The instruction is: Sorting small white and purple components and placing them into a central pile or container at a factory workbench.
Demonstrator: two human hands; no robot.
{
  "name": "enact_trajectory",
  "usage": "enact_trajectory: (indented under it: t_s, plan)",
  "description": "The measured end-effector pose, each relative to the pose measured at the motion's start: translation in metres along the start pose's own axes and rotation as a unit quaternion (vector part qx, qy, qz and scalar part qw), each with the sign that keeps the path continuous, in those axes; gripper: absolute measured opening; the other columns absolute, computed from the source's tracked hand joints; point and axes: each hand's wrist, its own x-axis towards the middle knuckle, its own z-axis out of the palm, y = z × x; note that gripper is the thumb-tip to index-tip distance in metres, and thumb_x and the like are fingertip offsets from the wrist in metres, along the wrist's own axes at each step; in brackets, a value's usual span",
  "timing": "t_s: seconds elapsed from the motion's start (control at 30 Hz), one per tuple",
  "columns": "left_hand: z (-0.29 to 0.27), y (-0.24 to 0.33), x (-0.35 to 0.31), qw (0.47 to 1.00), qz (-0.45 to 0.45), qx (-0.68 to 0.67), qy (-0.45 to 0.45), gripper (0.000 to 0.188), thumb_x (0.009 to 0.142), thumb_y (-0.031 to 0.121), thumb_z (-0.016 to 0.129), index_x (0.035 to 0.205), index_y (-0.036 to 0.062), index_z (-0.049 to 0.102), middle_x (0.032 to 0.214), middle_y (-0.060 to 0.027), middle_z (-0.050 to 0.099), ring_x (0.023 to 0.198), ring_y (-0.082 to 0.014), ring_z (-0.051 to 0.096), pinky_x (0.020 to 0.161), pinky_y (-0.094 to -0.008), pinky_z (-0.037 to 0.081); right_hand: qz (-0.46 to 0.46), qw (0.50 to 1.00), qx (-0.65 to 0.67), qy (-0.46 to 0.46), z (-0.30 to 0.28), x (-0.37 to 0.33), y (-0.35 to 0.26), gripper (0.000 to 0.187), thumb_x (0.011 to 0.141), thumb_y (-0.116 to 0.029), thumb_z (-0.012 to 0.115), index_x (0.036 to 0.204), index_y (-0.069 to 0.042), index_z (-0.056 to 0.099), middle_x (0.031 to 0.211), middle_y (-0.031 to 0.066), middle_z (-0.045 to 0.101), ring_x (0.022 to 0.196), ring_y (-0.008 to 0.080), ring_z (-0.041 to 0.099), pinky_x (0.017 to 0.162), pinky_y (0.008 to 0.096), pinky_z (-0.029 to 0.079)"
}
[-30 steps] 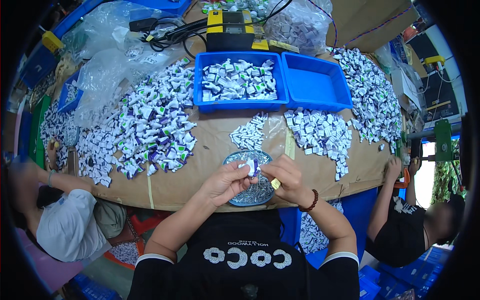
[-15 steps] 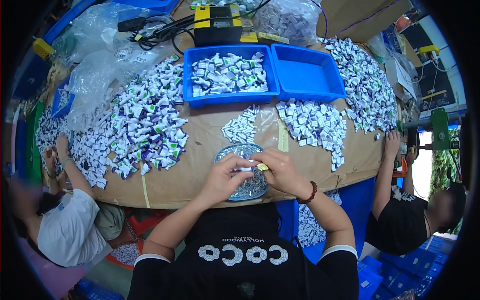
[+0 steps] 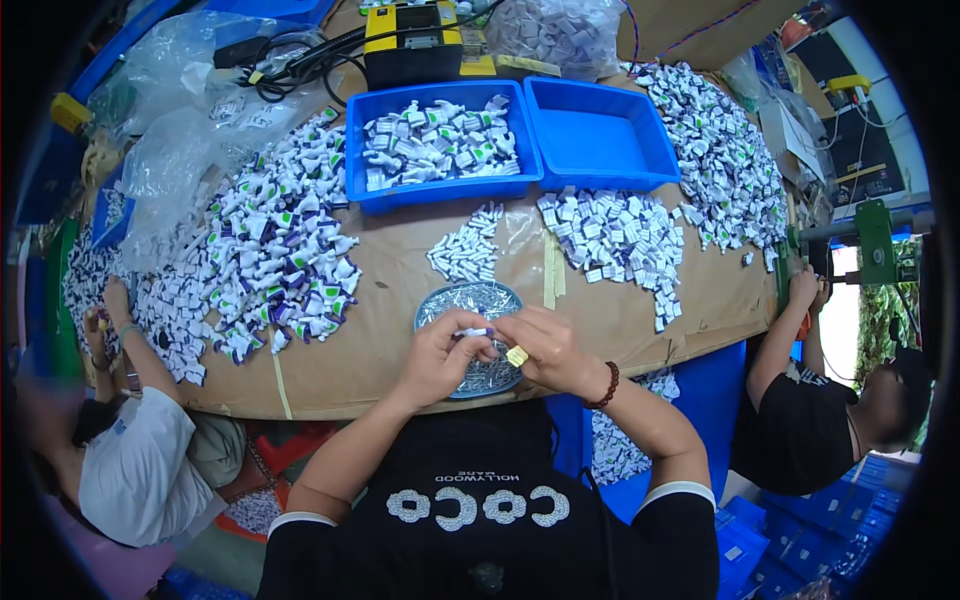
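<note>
The left hand [image 3: 437, 358] pinches a small white-and-purple plastic piece [image 3: 474, 332], long axis roughly nine-to-three, in its fingers; the right hand [image 3: 552, 348], fingers curled, sits at its three-o'clock end, grip hidden.

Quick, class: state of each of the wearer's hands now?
Left hand: closed on a small white-and-purple piece.
Right hand: closed; yellow bit showing, contents unclear.

The blue trays [image 3: 602, 135] look like smooth plastic; the pins [image 3: 490, 378], shiny metal; the brown paper [image 3: 385, 300], mostly matt.
</note>
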Motion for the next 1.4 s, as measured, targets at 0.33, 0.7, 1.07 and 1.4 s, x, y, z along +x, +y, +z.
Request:
enact_trajectory:
  t_s: [0.33,0.7,1.07,1.4]
  plan:
    - [-0.019,0.006,0.013,0.917,-0.259,-0.302,0.009,0.028,0.091,0.002,0.058,0.118,0.0005,0.051,0.105,-0.0129,0.06,0.095,-0.0228,0.065,0.078,-0.0268,0.057,-0.007,0.996,-0.088,0.03,0.014,-0.025,0.01,0.036,0.069,-0.001,0.064,0.105,-0.003,0.062,0.077,0.009,0.057,0.068,0.0258,0.058,0.058,0.0347,0.048]
    - [-0.019,-0.006,0.012,0.925,-0.236,-0.284,0.085,0.026,0.093,0.006,0.058,0.118,-0.0019,0.052,0.106,-0.009,0.059,0.101,-0.022,0.062,0.088,-0.0278,0.053,0.16,0.922,-0.353,-0.007,-0.048,-0.103,0.125,0.029,0.075,-0.001,0.059,0.103,-0.006,0.062,0.095,0.0101,0.059,0.086,0.0275,0.059,0.066,0.0362,0.05]
    - [-0.009,0.006,0.012,0.94,-0.209,-0.265,0.056,0.024,0.094,0.006,0.056,0.117,0.0015,0.05,0.11,-0.0115,0.06,0.101,-0.0213,0.063,0.086,-0.0278,0.052,0.198,0.97,0.121,0.065,-0.011,-0.002,0.016,0.025,0.085,0.002,0.058,0.109,0.001,0.063,0.095,0.0143,0.065,0.084,0.024,0.064,0.074,0.03,0.051]
    - [-0.011,0.012,0.008,0.94,-0.2,-0.271,0.043,0.022,0.093,0.008,0.059,0.114,0.0035,0.054,0.106,-0.0089,0.062,0.091,-0.0145,0.064,0.08,-0.0253,0.053,0.321,0.87,0.363,0.094,0.003,0.012,0.002,0.015,0.089,-0.007,0.066,0.099,0.001,0.06,0.081,0.0017,0.064,0.066,0.0026,0.053,0.057,0.0175,0.041]
